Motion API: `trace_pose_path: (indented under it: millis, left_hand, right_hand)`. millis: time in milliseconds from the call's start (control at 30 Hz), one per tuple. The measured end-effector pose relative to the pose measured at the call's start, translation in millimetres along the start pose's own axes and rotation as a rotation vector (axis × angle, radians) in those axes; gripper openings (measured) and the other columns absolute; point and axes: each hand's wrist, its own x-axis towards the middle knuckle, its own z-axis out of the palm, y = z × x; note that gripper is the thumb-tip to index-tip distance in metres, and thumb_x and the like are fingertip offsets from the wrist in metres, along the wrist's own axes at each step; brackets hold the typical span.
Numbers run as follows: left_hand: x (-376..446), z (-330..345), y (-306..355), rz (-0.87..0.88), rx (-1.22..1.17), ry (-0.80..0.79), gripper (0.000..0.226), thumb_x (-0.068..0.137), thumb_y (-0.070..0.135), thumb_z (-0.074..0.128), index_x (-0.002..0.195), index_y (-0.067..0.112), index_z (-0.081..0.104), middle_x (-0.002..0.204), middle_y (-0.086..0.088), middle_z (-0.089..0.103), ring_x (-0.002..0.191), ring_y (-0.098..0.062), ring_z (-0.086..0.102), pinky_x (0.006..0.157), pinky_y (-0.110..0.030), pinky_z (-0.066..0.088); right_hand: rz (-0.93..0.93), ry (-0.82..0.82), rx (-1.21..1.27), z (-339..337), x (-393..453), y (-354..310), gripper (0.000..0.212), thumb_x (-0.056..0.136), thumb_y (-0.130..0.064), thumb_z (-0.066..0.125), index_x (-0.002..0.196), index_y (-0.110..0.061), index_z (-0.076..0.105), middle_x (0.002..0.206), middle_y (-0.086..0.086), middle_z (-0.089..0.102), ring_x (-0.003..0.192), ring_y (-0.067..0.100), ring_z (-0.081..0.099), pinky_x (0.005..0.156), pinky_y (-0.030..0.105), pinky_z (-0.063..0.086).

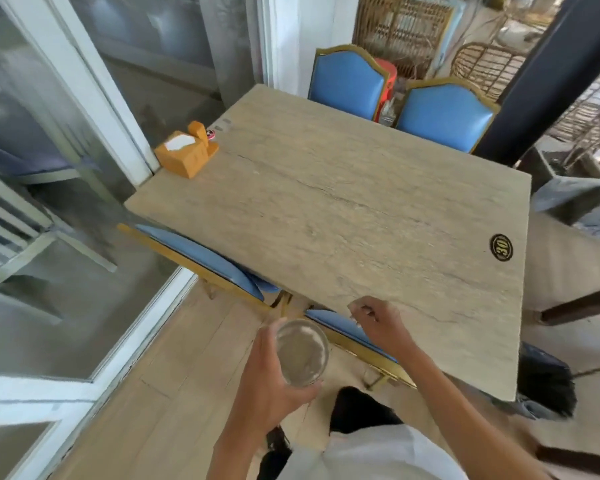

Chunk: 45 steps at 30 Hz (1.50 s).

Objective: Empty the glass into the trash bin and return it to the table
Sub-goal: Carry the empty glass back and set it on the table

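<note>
My left hand grips a clear glass from its left side, holding it upright over the wooden floor, just short of the table's near edge. The glass looks empty, with a pale residue on its bottom. My right hand hovers at the near edge of the beige stone-look table, fingers loosely curled and holding nothing. A dark bin-like object lined with a bag stands at the table's right corner, partly hidden by the tabletop.
An orange tissue box sits at the table's far left corner. Blue chairs with gold frames stand behind the table and are tucked under its near side. A glass wall runs along the left. A dark pillar rises at the right.
</note>
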Motion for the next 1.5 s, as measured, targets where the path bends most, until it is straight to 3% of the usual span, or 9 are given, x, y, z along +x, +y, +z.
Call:
trace_pose_path:
  millis: [233, 367, 533, 633, 767, 867, 1000, 1167, 1500]
  left_hand:
    - [33, -27, -17, 0.040, -0.045, -0.005, 0.109, 0.054, 0.055, 0.093, 0.142, 0.045, 0.028, 0.134, 0.028, 0.038, 0.123, 0.008, 0.042, 0.098, -0.016, 0.041]
    - [63, -26, -21, 0.051, -0.019, -0.043, 0.109, 0.053, 0.056, 0.091, 0.142, 0.042, 0.030, 0.135, 0.022, 0.041, 0.124, -0.003, 0.046, 0.101, -0.026, 0.048]
    - [121, -17, -20, 0.047, 0.017, -0.147, 0.109, 0.053, 0.056, 0.091, 0.139, 0.044, 0.025, 0.136, 0.020, 0.041, 0.123, -0.001, 0.044, 0.097, -0.016, 0.037]
    - [167, -10, -22, 0.011, 0.050, -0.177, 0.107, 0.050, 0.057, 0.090, 0.136, 0.046, 0.027, 0.133, 0.019, 0.044, 0.123, -0.002, 0.046, 0.098, -0.015, 0.036]
    - [230, 4, -33, -0.049, 0.111, -0.180, 0.112, 0.050, 0.056, 0.090, 0.143, 0.033, 0.031, 0.129, 0.018, 0.038, 0.123, -0.003, 0.039, 0.100, -0.019, 0.034]
    - [275, 16, -39, -0.075, 0.143, -0.216, 0.114, 0.055, 0.053, 0.091, 0.147, 0.024, 0.030, 0.126, 0.018, 0.031, 0.119, 0.000, 0.032, 0.099, -0.016, 0.029]
    - [332, 35, -50, -0.072, 0.190, -0.291, 0.111, 0.057, 0.056, 0.087, 0.147, 0.025, 0.030, 0.133, 0.015, 0.036, 0.125, -0.005, 0.037, 0.102, -0.018, 0.034]
    - [396, 65, -68, -0.039, 0.232, -0.311, 0.104, 0.058, 0.053, 0.085, 0.144, 0.024, 0.033, 0.138, 0.006, 0.044, 0.125, -0.014, 0.043, 0.107, -0.037, 0.046]
    - [466, 129, -95, 0.034, 0.362, -0.256, 0.107, 0.053, 0.060, 0.084, 0.143, 0.019, 0.042, 0.132, 0.000, 0.052, 0.119, -0.020, 0.049, 0.103, -0.038, 0.040]
  right_hand:
    - [0.063, 0.073, -0.073, 12, 17, -20, 0.021, 0.102, -0.021, 0.057, 0.107, -0.008, 0.072, 0.092, -0.002, 0.068, 0.082, 0.012, 0.061, 0.060, 0.003, 0.043]
    - [0.160, 0.060, -0.071, 13, 44, -9, 0.023, 0.103, -0.021, 0.055, 0.113, -0.007, 0.071, 0.102, 0.001, 0.067, 0.102, 0.022, 0.066, 0.078, 0.022, 0.045]
    - [0.319, 0.052, -0.068, 20, 102, 19, 0.042, 0.099, -0.028, 0.062, 0.134, -0.005, 0.058, 0.132, 0.014, 0.064, 0.123, 0.030, 0.060, 0.092, 0.030, 0.044]
    - [0.386, 0.031, -0.065, 22, 151, 33, 0.053, 0.100, -0.027, 0.059, 0.145, -0.002, 0.045, 0.145, 0.020, 0.052, 0.140, 0.033, 0.045, 0.109, 0.037, 0.039]
    - [0.458, 0.108, -0.124, 25, 217, 50, 0.068, 0.100, -0.032, 0.055, 0.154, -0.001, 0.029, 0.158, 0.023, 0.033, 0.147, 0.040, 0.030, 0.116, 0.047, 0.033]
    - [0.491, 0.217, -0.180, 29, 252, 60, 0.076, 0.101, -0.034, 0.051, 0.161, -0.005, 0.014, 0.170, 0.019, 0.006, 0.158, 0.038, 0.006, 0.125, 0.051, 0.016]
    - [0.456, 0.351, -0.242, 29, 295, 74, 0.074, 0.101, -0.034, 0.041, 0.164, -0.014, 0.007, 0.173, 0.014, -0.001, 0.159, 0.034, -0.005, 0.128, 0.050, 0.002]
    - [0.519, 0.507, -0.309, 43, 324, 77, 0.065, 0.105, -0.035, 0.030, 0.164, -0.023, 0.006, 0.174, 0.009, 0.001, 0.160, 0.028, -0.005, 0.129, 0.048, -0.001]
    - [0.614, 0.542, -0.342, 48, 337, 80, 0.067, 0.102, -0.036, 0.035, 0.163, -0.029, 0.008, 0.174, 0.003, 0.002, 0.160, 0.022, -0.007, 0.130, 0.049, 0.000]
